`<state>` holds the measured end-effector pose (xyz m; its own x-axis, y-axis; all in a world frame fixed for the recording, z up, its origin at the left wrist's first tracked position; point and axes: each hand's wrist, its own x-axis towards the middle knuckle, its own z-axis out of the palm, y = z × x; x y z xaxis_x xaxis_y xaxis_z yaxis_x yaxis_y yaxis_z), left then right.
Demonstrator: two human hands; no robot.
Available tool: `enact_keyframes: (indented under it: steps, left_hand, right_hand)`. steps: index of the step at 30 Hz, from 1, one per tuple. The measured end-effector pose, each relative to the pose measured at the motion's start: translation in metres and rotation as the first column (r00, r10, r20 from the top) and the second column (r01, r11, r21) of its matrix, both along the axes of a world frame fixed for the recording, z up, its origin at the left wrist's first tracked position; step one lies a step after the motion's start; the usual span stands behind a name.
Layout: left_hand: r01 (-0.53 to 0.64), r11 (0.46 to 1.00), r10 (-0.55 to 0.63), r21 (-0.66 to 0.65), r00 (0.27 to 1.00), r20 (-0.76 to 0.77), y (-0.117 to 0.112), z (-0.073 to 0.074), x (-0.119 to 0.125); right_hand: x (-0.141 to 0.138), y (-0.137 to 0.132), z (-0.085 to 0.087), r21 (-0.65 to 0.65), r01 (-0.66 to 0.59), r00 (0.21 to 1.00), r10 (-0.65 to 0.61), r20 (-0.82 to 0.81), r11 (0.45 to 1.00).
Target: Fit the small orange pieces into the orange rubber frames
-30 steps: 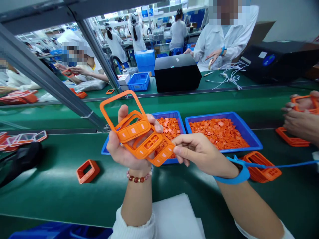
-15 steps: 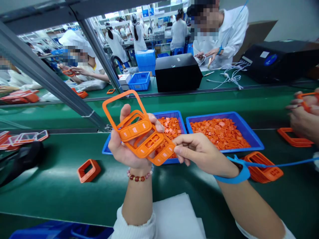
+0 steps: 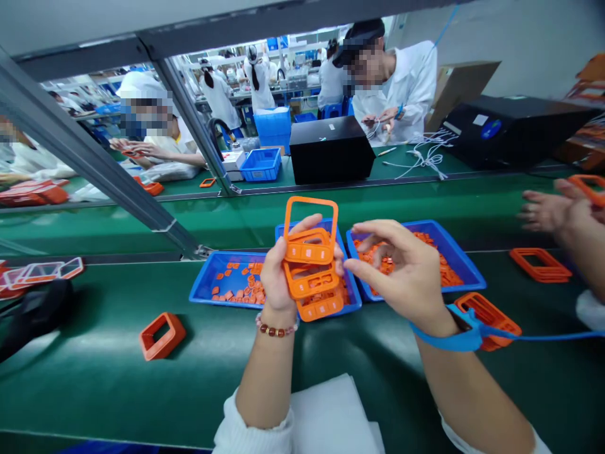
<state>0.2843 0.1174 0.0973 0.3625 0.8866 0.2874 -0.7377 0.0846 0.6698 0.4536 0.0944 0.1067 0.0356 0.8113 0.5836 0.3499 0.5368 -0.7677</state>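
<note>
My left hand [image 3: 278, 277] grips a bunch of linked orange silicone frames [image 3: 311, 255], which stand upright with an empty rectangular loop on top and button-like panels below. My right hand [image 3: 397, 271] hovers beside them with curled, parted fingers, holding nothing. Its index fingertip is close to the orange frames, and I cannot tell whether it touches them. Small orange silicone pieces [image 3: 234, 284] lie in a blue plastic tray [image 3: 222, 260] to the left. More of them fill the trays behind my hands, partly hidden by my fingers.
Two more blue trays [image 3: 454, 243] [image 3: 302, 226] stand on the green conveyor belt [image 3: 108, 315]. An orange frame [image 3: 161, 336] lies left; an orange stack [image 3: 486, 318] sits under my blue wrist strap [image 3: 454, 340]. A co-worker's hands [image 3: 553, 211] hold an orange frame [image 3: 588, 189] at right.
My view has swung, bringing a third blue tray in at left. Both hands have dropped lower, the orange frames now stand more upright, and my right hand has come away from them.
</note>
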Motion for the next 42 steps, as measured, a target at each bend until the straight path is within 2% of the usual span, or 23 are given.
enact_keyframes:
  steps: [2, 5, 11, 21, 42]
  left_hand:
    - [0.044, 0.999, -0.044, -0.016, 0.999, -0.016, 0.001, -0.004, 0.003]
    - [0.08, 0.996, -0.081, -0.027, 0.996, -0.036, 0.001, -0.008, 0.005]
    - [0.069, 0.996, -0.074, -0.049, 0.993, -0.089, 0.0, -0.01, 0.009]
    - [0.0, 0.998, -0.008, -0.066, 0.993, -0.115, -0.003, -0.005, 0.013]
    - [0.103, 0.995, -0.104, -0.017, 0.991, -0.081, -0.001, -0.008, 0.008]
  right_hand:
    - [-0.002, 0.0, -0.002, 0.129, 0.011, 0.999, -0.018, 0.048, 0.992]
    - [-0.005, -0.001, -0.002, 0.21, -0.001, 0.993, -0.024, 0.118, 0.978]
    - [-0.006, -0.006, -0.002, 0.184, 0.005, 0.991, -0.029, 0.13, 0.983]
    - [-0.01, -0.01, 0.001, 0.187, 0.009, 0.996, -0.026, 0.086, 0.982]
    - [-0.01, -0.007, -0.003, 0.229, -0.008, 0.997, -0.009, 0.077, 0.974]
